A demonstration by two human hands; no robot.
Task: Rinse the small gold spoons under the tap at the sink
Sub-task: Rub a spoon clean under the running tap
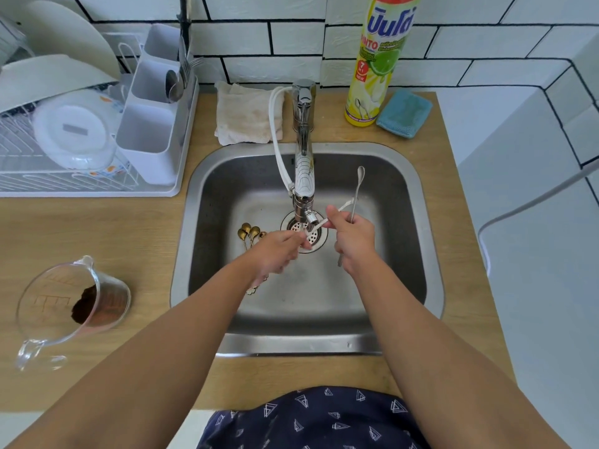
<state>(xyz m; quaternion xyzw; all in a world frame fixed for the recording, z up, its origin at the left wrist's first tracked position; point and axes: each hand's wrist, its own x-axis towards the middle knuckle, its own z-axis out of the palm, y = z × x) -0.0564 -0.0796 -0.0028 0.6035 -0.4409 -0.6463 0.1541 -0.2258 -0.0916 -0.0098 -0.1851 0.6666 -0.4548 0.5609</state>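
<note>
Gold spoons [249, 233] lie in sink [418, 254]

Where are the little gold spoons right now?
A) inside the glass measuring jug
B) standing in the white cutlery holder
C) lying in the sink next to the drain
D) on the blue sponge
C: the gold spoons lie on the bottom of the sink, just left of the drain, partly hidden under the left hand.
</note>
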